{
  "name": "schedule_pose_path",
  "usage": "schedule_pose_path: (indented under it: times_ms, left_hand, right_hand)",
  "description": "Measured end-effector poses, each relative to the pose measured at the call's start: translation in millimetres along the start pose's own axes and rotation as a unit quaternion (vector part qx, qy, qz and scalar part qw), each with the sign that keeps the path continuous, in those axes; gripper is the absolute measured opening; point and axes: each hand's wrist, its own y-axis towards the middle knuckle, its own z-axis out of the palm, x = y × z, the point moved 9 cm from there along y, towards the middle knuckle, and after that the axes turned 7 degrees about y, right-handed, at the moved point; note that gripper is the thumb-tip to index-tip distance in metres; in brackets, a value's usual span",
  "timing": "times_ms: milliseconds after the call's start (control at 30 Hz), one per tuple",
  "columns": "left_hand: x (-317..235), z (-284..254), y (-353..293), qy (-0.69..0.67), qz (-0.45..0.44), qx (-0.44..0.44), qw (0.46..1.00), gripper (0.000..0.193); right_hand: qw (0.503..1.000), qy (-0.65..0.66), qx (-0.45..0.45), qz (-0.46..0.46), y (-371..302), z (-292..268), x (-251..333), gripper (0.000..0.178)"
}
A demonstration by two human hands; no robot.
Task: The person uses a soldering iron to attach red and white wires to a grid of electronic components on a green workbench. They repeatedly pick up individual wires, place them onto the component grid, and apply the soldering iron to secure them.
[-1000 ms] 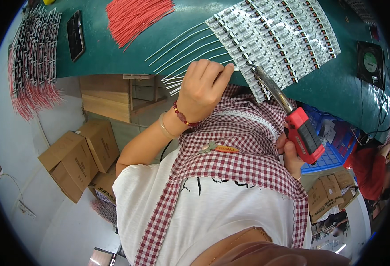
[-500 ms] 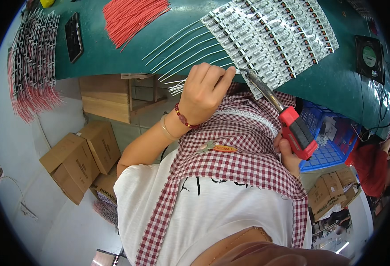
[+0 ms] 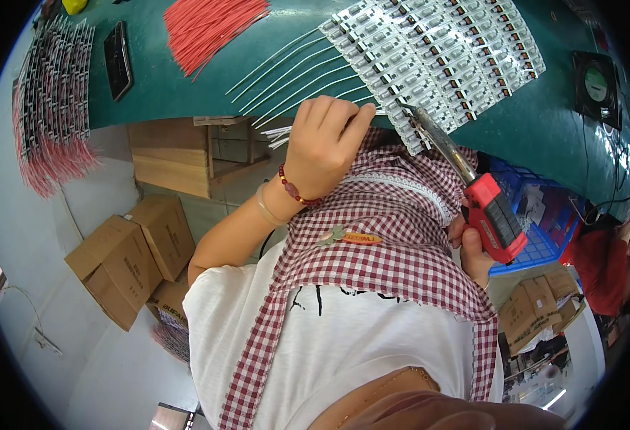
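Note:
My left hand [image 3: 322,143] is closed round a small bunch of white wires [image 3: 278,134], whose ends stick out on its left side. The fingertips are close to the near left edge of a panel of small circuit boards [image 3: 437,64]. Several more white wires [image 3: 279,61] run leftward from that edge, side by side. In my right hand [image 3: 475,247] is a red and black soldering iron [image 3: 498,218], gripped by the handle. Its metal tip reaches over the panel's near corner, right of my left fingertips; whether it touches is unclear.
On the green table [image 3: 157,100] lie a pile of red wires [image 3: 211,29], a phone [image 3: 118,61] and, at the left edge, wired board strips [image 3: 53,93]. A black square device [image 3: 597,89] sits far right. Below are a blue basket [image 3: 537,247] and cardboard boxes [image 3: 118,265].
The soldering iron's handle has moved to the right, and its tip sits slightly farther up over the panel. My left hand and the panel have shifted slightly leftward and away.

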Motion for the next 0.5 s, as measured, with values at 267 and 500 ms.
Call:
schedule_pose_path:
  times_ms: [267,500]
  left_hand:
    - [-10,5,-5,-0.014,0.015,0.007,1.0,0.034]
    - [-10,6,-4,-0.011,0.01,0.011,1.0,0.034]
  right_hand:
    - [0.999,-0.014,-0.042,0.006,-9,-7,-19,0.018]
    - [0.989,-0.139,-0.04,-0.045,-4,-12,-23,0.015]
